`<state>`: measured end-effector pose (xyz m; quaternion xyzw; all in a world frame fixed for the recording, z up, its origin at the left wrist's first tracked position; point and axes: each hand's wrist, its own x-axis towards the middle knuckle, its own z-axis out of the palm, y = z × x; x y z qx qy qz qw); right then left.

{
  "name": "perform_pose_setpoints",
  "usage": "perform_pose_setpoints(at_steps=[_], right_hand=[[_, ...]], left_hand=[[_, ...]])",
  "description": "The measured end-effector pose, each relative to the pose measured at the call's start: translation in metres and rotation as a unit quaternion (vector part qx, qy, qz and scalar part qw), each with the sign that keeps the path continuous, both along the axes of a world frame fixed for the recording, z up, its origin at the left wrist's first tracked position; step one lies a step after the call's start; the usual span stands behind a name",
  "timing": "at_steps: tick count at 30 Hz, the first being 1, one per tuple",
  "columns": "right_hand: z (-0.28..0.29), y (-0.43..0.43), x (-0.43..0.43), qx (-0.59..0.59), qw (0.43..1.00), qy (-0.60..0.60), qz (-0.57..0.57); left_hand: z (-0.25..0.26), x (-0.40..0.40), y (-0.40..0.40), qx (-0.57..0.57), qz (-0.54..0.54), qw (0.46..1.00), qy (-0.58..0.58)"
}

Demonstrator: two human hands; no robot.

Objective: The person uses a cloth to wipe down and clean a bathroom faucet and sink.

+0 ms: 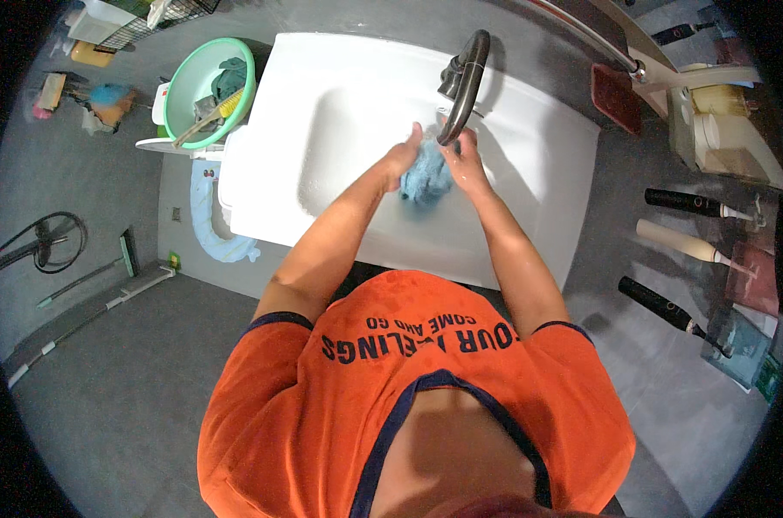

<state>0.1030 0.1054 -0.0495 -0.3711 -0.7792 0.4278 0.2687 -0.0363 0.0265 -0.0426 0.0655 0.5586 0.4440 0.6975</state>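
A wet, bunched blue cloth [426, 173] is between my hands over the basin of a white washbasin [365, 58]. My left hand [401, 160] grips its left side with the thumb raised; the other fingers are partly hidden by the cloth. On the opposite side, my right hand [466, 165] holds its upper right edge just below the spout. A dark metal faucet [472, 78] arches over the cloth and covers part of my right hand. The cloth's lower edge looks blurred.
Left of the washbasin, a green plastic basin [250, 78] holds dark cloth and a yellow-bristled brush [229, 105]. Electric toothbrushes [683, 202] hang along the right wall. A dark red soap dish [615, 97] is beside the washbasin's far right corner. A long-handled squeegee [128, 252] leans at left.
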Motion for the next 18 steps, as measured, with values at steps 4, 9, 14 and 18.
perform_pose_setpoints(at_steps=[4,9,14,18], right_hand=[[0.064,-0.019,-0.005,0.007,0.960,-0.187,0.207],[0.058,-0.019,-0.019,-0.127,0.989,-0.072,0.010],[0.076,-0.110,-0.046,0.046,0.995,-0.085,0.024],[-0.019,-0.019,-0.018,-0.087,0.961,-0.241,-0.103]], left_hand=[[0.065,-0.016,-0.010,0.040,-0.065,0.997,0.034],[0.001,-0.015,-0.030,-0.109,0.158,0.973,0.130],[0.045,0.011,-0.026,-0.081,0.232,0.949,-0.197],[0.025,0.042,-0.017,0.033,0.232,0.938,-0.257]])
